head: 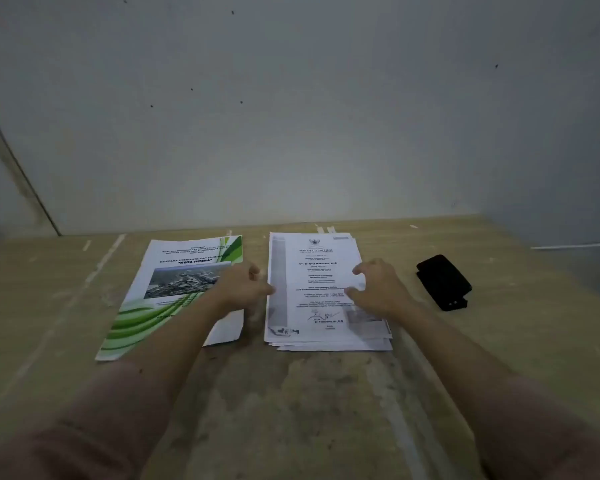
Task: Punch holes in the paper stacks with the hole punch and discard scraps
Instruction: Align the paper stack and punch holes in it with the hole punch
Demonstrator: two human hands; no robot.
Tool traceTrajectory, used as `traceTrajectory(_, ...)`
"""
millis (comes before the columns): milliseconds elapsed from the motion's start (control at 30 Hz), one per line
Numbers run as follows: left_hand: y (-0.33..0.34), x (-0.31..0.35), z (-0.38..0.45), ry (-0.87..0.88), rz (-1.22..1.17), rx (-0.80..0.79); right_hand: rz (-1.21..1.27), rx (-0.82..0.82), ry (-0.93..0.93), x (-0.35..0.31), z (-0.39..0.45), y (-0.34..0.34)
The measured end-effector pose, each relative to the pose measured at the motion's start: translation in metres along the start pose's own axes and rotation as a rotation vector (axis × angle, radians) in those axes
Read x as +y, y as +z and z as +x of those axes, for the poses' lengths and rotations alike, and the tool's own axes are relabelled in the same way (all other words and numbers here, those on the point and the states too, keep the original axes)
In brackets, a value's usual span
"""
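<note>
Seen from above, a person's two forearms reach forward over a worn, pale wooden tabletop [291, 393] toward a loose stack of white printed pages [326, 327] lying at the centre. The left hand [243, 284] sits at the stack's 9 o'clock edge, thumb and fingers apparently pinching the top sheets there, though blur hides the exact contact. The right hand [378, 287] hovers or rests over the stack's 3 o'clock side with fingers curled like a claw, enclosing nothing. At 9 o'clock from the stack, just beside it, lies a second bundle with a glossy white-and-green cover bearing an aerial photograph [174, 289], partly under the left wrist. At 3 o'clock, well apart, lies a small black hole punch [444, 282], untouched. The work appears to be at the gathering stage: squaring or lifting sheets before punching. The next move likely calls for aligning the edges evenly, then bringing paper and punch together.
</note>
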State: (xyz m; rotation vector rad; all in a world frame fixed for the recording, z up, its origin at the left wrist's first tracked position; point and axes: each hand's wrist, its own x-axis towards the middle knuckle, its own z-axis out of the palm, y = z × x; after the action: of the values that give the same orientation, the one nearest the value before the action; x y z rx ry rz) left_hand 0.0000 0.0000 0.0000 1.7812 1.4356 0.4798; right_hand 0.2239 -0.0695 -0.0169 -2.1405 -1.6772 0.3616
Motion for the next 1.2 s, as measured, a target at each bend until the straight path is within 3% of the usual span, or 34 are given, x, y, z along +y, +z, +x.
traceTrajectory(100, 0.018, -0.001, 0.001, -0.047, -0.029, -0.036, -0.096, -0.041, 0.068, 0.009, -0.003, 0.014)
traceTrajectory(200, 0.030, -0.001, 0.010, -0.095, -0.085, 0.039, -0.153, -0.092, 0.101, 0.011, -0.002, 0.020)
traceTrajectory(333, 0.033, -0.004, 0.028, -0.183, -0.218, 0.127, -0.090, -0.100, 0.111, 0.014, 0.007, 0.016)
traceTrajectory(467, 0.036, -0.002, 0.034, -0.204, -0.198, 0.159, 0.040, -0.115, 0.159, 0.014, 0.016, 0.013)
traceTrajectory(733, 0.039, 0.011, 0.044, -0.297, -0.330, 0.063, 0.163, -0.092, 0.193, 0.024, 0.020, 0.018)
traceTrajectory(900, 0.044, 0.007, 0.044, -0.247, -0.285, 0.060, 0.171, -0.094, 0.187, 0.024, 0.020, 0.020)
traceTrajectory(1100, 0.047, 0.002, 0.034, -0.133, -0.491, 0.052, 0.211, -0.099, 0.219, 0.020, 0.017, 0.021)
traceTrajectory(1200, 0.046, -0.004, 0.026, -0.092, -0.610, 0.048, 0.379, -0.133, 0.302, 0.022, 0.024, 0.019)
